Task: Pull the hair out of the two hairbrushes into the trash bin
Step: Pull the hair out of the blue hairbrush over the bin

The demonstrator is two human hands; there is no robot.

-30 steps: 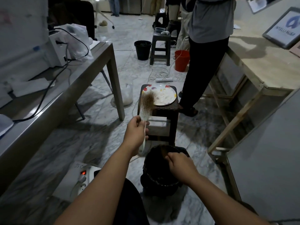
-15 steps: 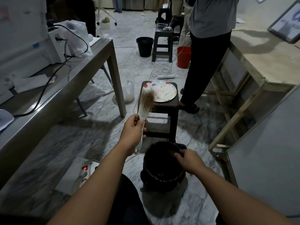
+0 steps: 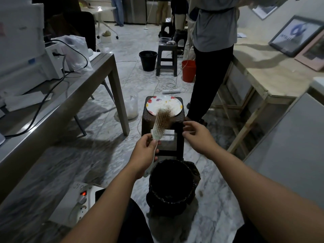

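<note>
Hairbrush (image 3: 160, 127) first: it stands nearly upright in the left hand (image 3: 144, 155), bristles facing the camera, its head tilted a little to the right. The left fingers (image 3: 154, 146) are curled tight around the pale handle just below the head, with the thumb pressed at the left side of the neck; the handle's tail sticks out under the palm and points down toward the trash bin (image 3: 172, 183). A clump of brown hair (image 3: 167, 114) sits tangled in the upper right part of the bristles, well above the gripping fingers and not touched by either hand.

The right hand (image 3: 198, 135) hangs in the air just right of the brush, at about the height of the brush's lower half. Its fingers are spread and loosely bent, holding nothing, with the fingertips pointing left toward the bristles but apart from them.

The bin, lined with a dark bag, stands on the marble floor directly below both hands. Behind the brush is a dark stool (image 3: 147, 120) carrying a white plate (image 3: 175, 104) with coloured spots; the brush head overlaps the plate's near edge in view.
</note>
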